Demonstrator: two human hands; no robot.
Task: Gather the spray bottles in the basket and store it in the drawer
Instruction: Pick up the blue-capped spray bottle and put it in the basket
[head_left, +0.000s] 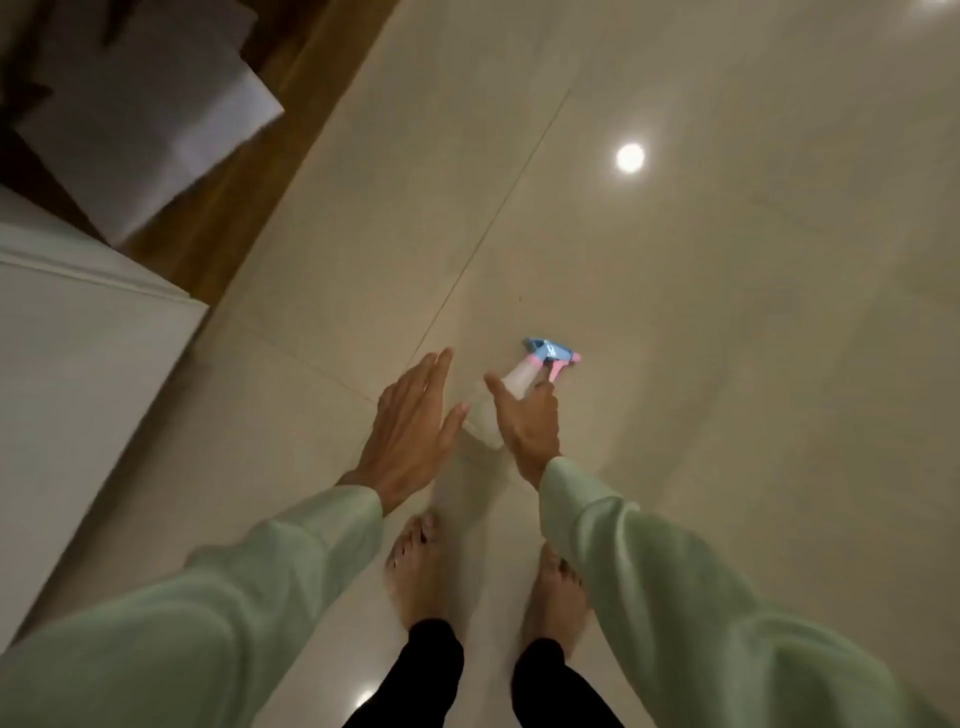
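While the person stands barefoot on the tiled floor (727, 364), the right hand (527, 421) holds a clear spray bottle (511, 387) with a blue and pink trigger head, above the floor. Just beside it, the left hand (410, 431) is flat with fingers spread wide, holding nothing.

Dim, warm and soft overall, with round lamp glare (630, 157) mirrored on the glossy floor (727, 312). Smeared, perhaps by motion, up-left of that glare; bowed toward the edges.
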